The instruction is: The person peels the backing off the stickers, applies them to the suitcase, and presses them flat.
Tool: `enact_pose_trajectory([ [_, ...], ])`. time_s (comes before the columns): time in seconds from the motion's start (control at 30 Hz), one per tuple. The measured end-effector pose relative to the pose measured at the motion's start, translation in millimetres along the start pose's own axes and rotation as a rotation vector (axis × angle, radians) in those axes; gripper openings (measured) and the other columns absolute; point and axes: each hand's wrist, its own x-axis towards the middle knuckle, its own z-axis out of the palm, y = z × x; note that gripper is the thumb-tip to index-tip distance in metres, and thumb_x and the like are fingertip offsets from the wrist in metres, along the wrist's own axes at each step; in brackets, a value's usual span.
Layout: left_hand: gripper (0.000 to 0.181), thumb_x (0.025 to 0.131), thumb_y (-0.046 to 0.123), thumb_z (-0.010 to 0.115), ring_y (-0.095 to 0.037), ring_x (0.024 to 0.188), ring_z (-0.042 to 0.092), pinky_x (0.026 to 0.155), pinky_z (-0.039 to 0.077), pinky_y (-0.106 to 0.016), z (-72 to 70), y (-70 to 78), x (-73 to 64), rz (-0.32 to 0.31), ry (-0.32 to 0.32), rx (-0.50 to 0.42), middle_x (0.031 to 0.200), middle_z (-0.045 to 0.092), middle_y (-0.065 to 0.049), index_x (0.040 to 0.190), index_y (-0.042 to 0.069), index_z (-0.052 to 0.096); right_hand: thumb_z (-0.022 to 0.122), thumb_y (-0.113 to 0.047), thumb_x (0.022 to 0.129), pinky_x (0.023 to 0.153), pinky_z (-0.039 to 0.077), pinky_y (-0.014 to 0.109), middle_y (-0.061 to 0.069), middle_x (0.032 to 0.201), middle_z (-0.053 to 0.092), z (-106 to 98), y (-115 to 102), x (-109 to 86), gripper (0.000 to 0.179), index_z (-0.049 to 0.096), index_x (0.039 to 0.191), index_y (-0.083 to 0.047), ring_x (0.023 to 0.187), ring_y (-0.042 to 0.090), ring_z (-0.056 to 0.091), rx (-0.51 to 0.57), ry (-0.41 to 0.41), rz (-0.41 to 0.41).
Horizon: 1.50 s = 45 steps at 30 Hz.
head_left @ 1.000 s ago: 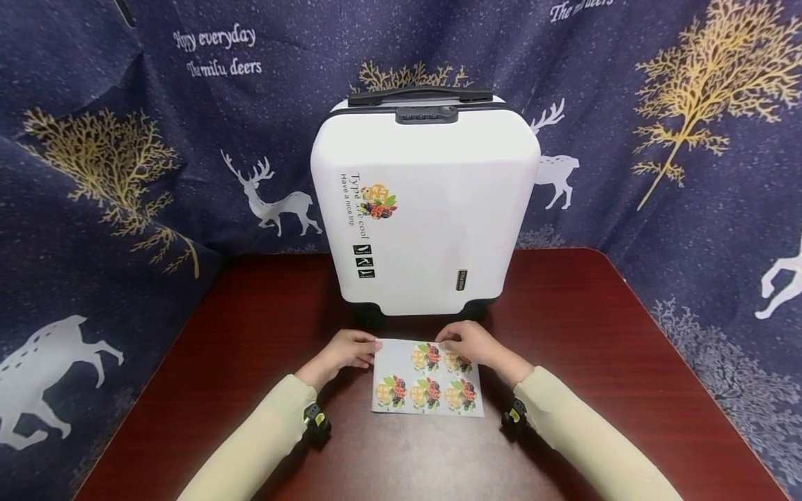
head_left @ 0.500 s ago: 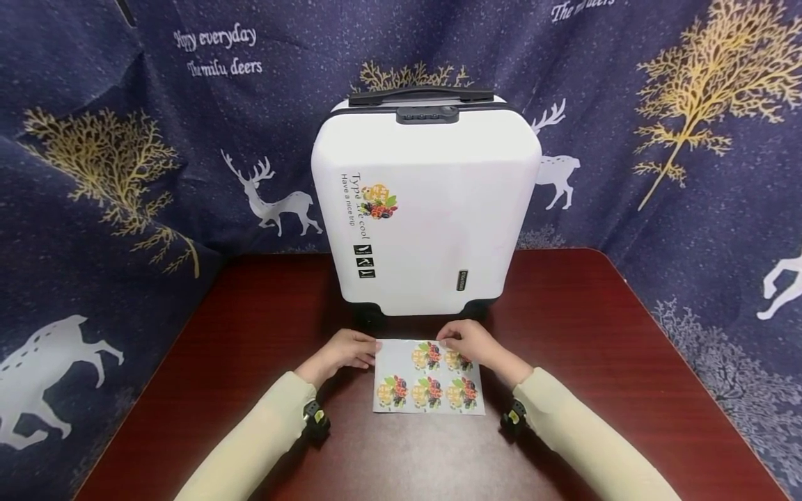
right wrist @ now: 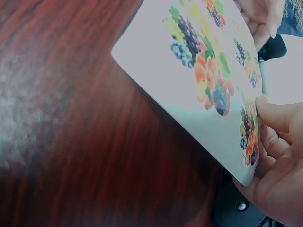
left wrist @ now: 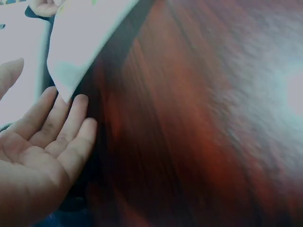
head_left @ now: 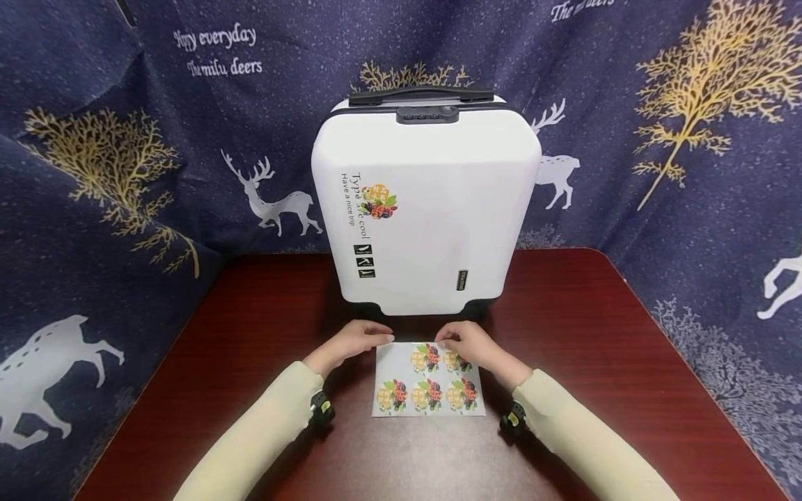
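Note:
A white sticker sheet [head_left: 395, 362] with several fruit stickers and a bare upper-left spot is held over the table, its far edge toward a white suitcase [head_left: 432, 229]. My right hand [head_left: 470, 344] pinches that far edge near the right corner; in the right wrist view the thumb lies on the printed face and the fingers are behind. My left hand [head_left: 355, 339] is at the far left corner. In the left wrist view, the left hand [left wrist: 45, 146] has its fingers extended at the sheet's corner [left wrist: 68, 80], the thumb standing apart from it.
The suitcase stands upright just behind the hands on the dark red table [head_left: 263, 313]. A similar fruit sticker [head_left: 379, 202] is on its front, upper left, beside printed lettering. A dark blue deer-patterned cloth [head_left: 263, 139] hangs behind and at both sides.
My left hand has shifted from the sheet's left edge rightward and slightly farther away, toward the far edge. The sheet's near edge has dropped a little. My right hand keeps its place.

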Motion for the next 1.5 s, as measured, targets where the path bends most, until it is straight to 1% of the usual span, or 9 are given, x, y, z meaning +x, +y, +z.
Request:
enact_pose_trajectory([
  [0.07,0.04,0.094,0.03,0.07,-0.026,0.118,0.066,0.1,0.055,-0.043,3.0,5.8,2.2,0.015,-0.004,0.051,0.13,0.071,-0.016,0.124,0.002,0.072,0.066,-0.009,0.098,0.068,0.05,0.027,0.008,0.095,0.075,0,0,-0.6,0.009,0.075,0.098,-0.007,0.075,0.01,0.057,0.005,0.0,0.007],
  [0.13,0.04,0.093,0.03,0.071,-0.025,0.115,0.067,0.1,0.055,-0.042,5.8,11.0,4.3,0.034,-0.02,0.074,0.127,0.073,-0.016,0.122,0.002,0.073,0.066,-0.009,0.097,0.068,0.05,0.027,0.008,0.094,0.075,1,-1,-1.2,0.009,0.075,0.098,-0.007,0.075,0.011,0.058,0.003,0.002,0.004],
  [0.2,0.039,0.093,0.028,0.071,-0.022,0.107,0.069,0.095,0.056,-0.038,8.5,14.7,6.8,0.051,-0.04,0.079,0.123,0.074,-0.016,0.12,0.0,0.074,0.067,-0.009,0.097,0.069,0.051,0.027,0.008,0.094,0.075,1,0,-1.3,0.009,0.076,0.097,-0.007,0.076,0.011,0.059,0.005,0.001,-0.001],
  [0.33,0.035,0.092,0.028,0.072,-0.013,0.089,0.068,0.081,0.056,-0.027,12.7,18.0,13.8,0.055,-0.057,0.101,0.111,0.078,-0.014,0.113,0.0,0.077,0.066,-0.009,0.097,0.072,0.051,0.028,0.007,0.093,0.076,1,1,-0.6,0.01,0.076,0.096,-0.007,0.078,0.01,0.06,-0.006,0.001,-0.013],
  [0.47,0.033,0.091,0.029,0.072,-0.009,0.082,0.065,0.074,0.053,-0.023,15.2,19.1,20.2,0.048,-0.063,0.124,0.104,0.079,-0.012,0.108,0.001,0.079,0.065,-0.008,0.098,0.071,0.051,0.027,0.008,0.094,0.076,1,3,-0.8,0.011,0.076,0.097,-0.006,0.078,0.01,0.059,-0.006,0.003,-0.014],
  [0.63,0.032,0.09,0.027,0.072,-0.008,0.079,0.063,0.071,0.051,-0.021,16.3,21.9,21.6,0.052,-0.087,0.142,0.101,0.079,-0.012,0.105,-0.001,0.079,0.065,-0.008,0.098,0.07,0.051,0.027,0.008,0.094,0.076,2,4,-1.5,0.011,0.075,0.097,-0.006,0.077,0.01,0.059,0.007,-0.002,-0.012],
  [0.83,0.03,0.091,0.024,0.071,-0.007,0.077,0.061,0.071,0.05,-0.02,16.0,19.1,22.9,0.077,-0.114,0.149,0.097,0.079,-0.012,0.103,-0.002,0.079,0.066,-0.008,0.098,0.072,0.051,0.028,0.007,0.093,0.075,2,2,-3.0,0.01,0.075,0.097,-0.006,0.079,0.011,0.059,-0.009,0.003,-0.003],
  [1.2,0.027,0.091,0.021,0.071,-0.008,0.076,0.06,0.07,0.049,-0.02,18.3,18.0,24.4,0.052,-0.132,0.135,0.098,0.079,-0.013,0.103,-0.002,0.079,0.066,-0.009,0.098,0.075,0.051,0.029,0.007,0.093,0.075,4,5,-0.6,0.01,0.075,0.097,-0.007,0.081,0.01,0.06,-0.01,-0.002,-0.023],
  [1.5,0.026,0.091,0.021,0.071,-0.008,0.076,0.06,0.07,0.049,-0.021,18.9,16.1,25.6,0.033,-0.142,0.154,0.098,0.079,-0.013,0.102,-0.001,0.08,0.065,-0.008,0.097,0.074,0.051,0.028,0.009,0.095,0.076,5,6,-0.5,0.011,0.076,0.097,-0.005,0.08,0.01,0.059,0.015,-0.01,-0.018],
])
